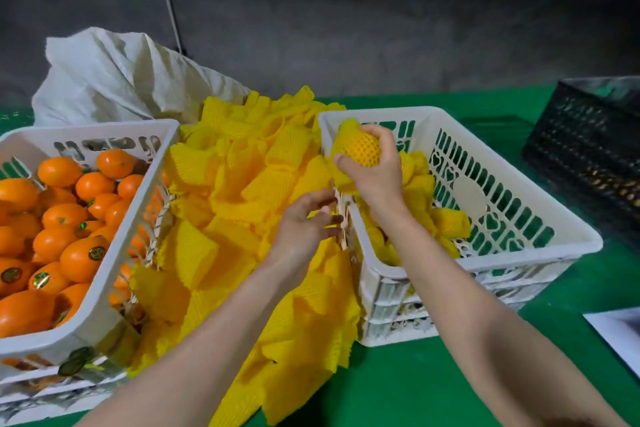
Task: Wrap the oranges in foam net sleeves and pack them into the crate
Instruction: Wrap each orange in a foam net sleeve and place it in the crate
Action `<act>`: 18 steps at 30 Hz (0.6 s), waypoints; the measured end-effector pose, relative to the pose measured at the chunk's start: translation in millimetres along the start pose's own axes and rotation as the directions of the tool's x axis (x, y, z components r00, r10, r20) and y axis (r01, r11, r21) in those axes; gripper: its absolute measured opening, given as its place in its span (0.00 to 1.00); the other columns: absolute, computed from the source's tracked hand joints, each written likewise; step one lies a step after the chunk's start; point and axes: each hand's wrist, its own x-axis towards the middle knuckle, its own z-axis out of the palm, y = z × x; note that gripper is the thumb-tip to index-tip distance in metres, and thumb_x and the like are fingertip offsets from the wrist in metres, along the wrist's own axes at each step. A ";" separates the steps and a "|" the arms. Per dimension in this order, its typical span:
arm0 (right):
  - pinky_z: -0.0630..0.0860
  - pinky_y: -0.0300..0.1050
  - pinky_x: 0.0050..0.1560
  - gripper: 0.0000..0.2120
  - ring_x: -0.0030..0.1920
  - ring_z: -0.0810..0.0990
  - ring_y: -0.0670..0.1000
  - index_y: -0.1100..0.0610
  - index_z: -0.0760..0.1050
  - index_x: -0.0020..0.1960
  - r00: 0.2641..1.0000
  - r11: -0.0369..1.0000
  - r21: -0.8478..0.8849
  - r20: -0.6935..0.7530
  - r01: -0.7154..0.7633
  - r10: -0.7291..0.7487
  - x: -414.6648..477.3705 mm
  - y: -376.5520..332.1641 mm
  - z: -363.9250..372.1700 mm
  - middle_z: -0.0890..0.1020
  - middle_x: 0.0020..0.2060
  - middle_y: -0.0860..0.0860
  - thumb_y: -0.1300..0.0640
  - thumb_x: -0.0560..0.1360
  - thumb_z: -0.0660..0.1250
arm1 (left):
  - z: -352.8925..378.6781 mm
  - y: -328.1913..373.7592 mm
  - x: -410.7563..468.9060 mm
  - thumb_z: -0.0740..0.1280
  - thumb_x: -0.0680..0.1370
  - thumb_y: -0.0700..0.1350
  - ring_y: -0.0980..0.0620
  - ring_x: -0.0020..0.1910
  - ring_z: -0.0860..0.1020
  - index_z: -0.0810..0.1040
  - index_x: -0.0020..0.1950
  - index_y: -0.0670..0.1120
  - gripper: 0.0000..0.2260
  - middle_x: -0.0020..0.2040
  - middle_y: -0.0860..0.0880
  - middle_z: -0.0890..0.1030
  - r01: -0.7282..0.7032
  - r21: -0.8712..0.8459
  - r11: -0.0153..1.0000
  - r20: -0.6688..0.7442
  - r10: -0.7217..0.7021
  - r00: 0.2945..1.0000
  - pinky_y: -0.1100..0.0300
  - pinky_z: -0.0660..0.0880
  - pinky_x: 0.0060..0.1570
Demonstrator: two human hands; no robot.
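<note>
Fruit-packing shed, prob. a warehouse: bare grey concrete wall [346, 10], green cloth tabletop [433, 385], white slotted plastic crate [41, 345] w/ loose oranges [62, 215], heaped yellow foam net sleeves [242, 184], white woven sack [114, 76].

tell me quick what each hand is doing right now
Left hand: open, holding nothing.
Right hand: closed on a sleeved orange over the crate.

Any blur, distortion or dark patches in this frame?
Head view: wide-angle bowing curves the white crate rim; the left hand looks slightly smeared; the netted orange in the right hand is fairly sharp; the back wall is dim and grainy; the black crate at far right is soft and dark.
</note>
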 end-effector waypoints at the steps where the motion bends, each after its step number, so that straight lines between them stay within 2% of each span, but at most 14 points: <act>1: 0.73 0.43 0.53 0.22 0.56 0.73 0.48 0.50 0.71 0.57 0.996 0.996 -0.012 -0.020 -0.085 0.085 18.1 7.4 -6.6 0.74 0.52 0.44 0.57 0.67 0.75 | 6.5 -2.2 4.4 0.60 0.80 0.34 0.53 0.42 0.78 0.76 0.54 0.45 0.09 0.52 0.47 0.78 -0.051 0.118 0.992 0.027 0.048 0.998 0.65 0.77 0.37; 3: 0.75 0.46 0.51 0.24 0.56 0.73 0.50 0.50 0.70 0.60 0.970 0.964 -0.113 -0.002 -0.241 0.243 50.6 24.9 -17.4 0.72 0.51 0.44 0.56 0.67 0.75 | 17.0 -5.5 13.1 0.64 0.79 0.35 0.51 0.47 0.77 0.78 0.58 0.43 0.09 0.53 0.48 0.77 -0.152 0.380 0.913 0.090 0.127 0.988 0.60 0.76 0.44; 5: 0.76 0.48 0.50 0.28 0.55 0.74 0.52 0.51 0.67 0.64 0.929 0.900 -0.274 0.047 -0.341 0.366 77.9 44.1 -22.6 0.72 0.56 0.48 0.55 0.67 0.74 | 25.4 -9.8 20.1 0.67 0.78 0.38 0.49 0.52 0.75 0.77 0.62 0.40 0.13 0.50 0.49 0.74 -0.204 0.553 0.808 0.152 0.143 0.978 0.61 0.72 0.49; 6: 0.77 0.50 0.50 0.30 0.54 0.75 0.54 0.52 0.65 0.66 0.904 0.861 -0.343 0.068 -0.375 0.421 88.1 53.1 -22.4 0.72 0.59 0.50 0.55 0.68 0.74 | 27.8 -11.7 21.9 0.67 0.77 0.39 0.49 0.52 0.74 0.76 0.63 0.40 0.14 0.48 0.50 0.72 -0.183 0.570 0.801 0.161 0.110 0.981 0.62 0.71 0.48; 8: 0.78 0.53 0.52 0.34 0.54 0.78 0.56 0.54 0.62 0.69 0.842 0.790 -0.416 0.098 -0.450 0.531 102.4 69.4 -16.7 0.73 0.61 0.54 0.56 0.68 0.73 | 28.8 -14.6 23.4 0.67 0.78 0.39 0.51 0.42 0.73 0.76 0.64 0.41 0.15 0.41 0.51 0.67 -0.090 0.495 0.864 0.137 0.024 0.990 0.65 0.70 0.41; 11: 0.77 0.58 0.53 0.36 0.58 0.76 0.58 0.56 0.59 0.71 0.776 0.746 -0.361 0.089 -0.559 0.624 114.3 88.2 -2.2 0.71 0.64 0.57 0.57 0.69 0.74 | 25.3 -18.6 24.4 0.67 0.78 0.38 0.57 0.34 0.69 0.76 0.64 0.44 0.14 0.39 0.51 0.65 -0.014 0.400 0.917 0.122 -0.038 0.992 0.73 0.68 0.31; 13: 0.74 0.56 0.58 0.34 0.63 0.72 0.59 0.58 0.60 0.71 0.775 0.747 -0.361 0.096 -0.558 0.625 116.4 96.5 8.9 0.70 0.66 0.57 0.56 0.70 0.73 | 24.3 -16.6 25.3 0.67 0.78 0.38 0.58 0.32 0.70 0.77 0.63 0.45 0.13 0.39 0.51 0.66 0.007 0.372 0.928 0.125 -0.057 0.991 0.73 0.68 0.31; 14: 0.73 0.53 0.59 0.32 0.64 0.71 0.59 0.59 0.61 0.70 0.795 0.749 -0.422 0.099 -0.511 0.598 116.1 99.2 14.7 0.70 0.66 0.57 0.55 0.71 0.71 | 24.4 -15.3 25.4 0.67 0.78 0.38 0.59 0.32 0.70 0.77 0.62 0.45 0.13 0.39 0.51 0.67 0.018 0.361 0.932 0.124 -0.067 0.990 0.73 0.68 0.30; 16: 0.71 0.50 0.57 0.24 0.63 0.72 0.59 0.60 0.68 0.66 0.882 0.750 -0.556 0.062 -0.359 0.468 112.1 99.0 26.3 0.74 0.64 0.57 0.54 0.73 0.68 | 24.1 -14.9 25.3 0.67 0.77 0.37 0.58 0.33 0.70 0.77 0.61 0.46 0.13 0.40 0.51 0.67 0.037 0.337 0.941 0.121 -0.083 0.989 0.73 0.68 0.30; 18: 0.72 0.47 0.54 0.16 0.60 0.75 0.58 0.60 0.73 0.61 0.961 0.803 -0.557 0.027 -0.214 0.275 105.7 88.8 37.7 0.77 0.60 0.57 0.56 0.75 0.66 | 24.0 -15.3 25.1 0.67 0.77 0.37 0.58 0.33 0.70 0.78 0.60 0.47 0.12 0.40 0.50 0.67 0.049 0.315 0.948 0.117 -0.090 0.989 0.74 0.67 0.29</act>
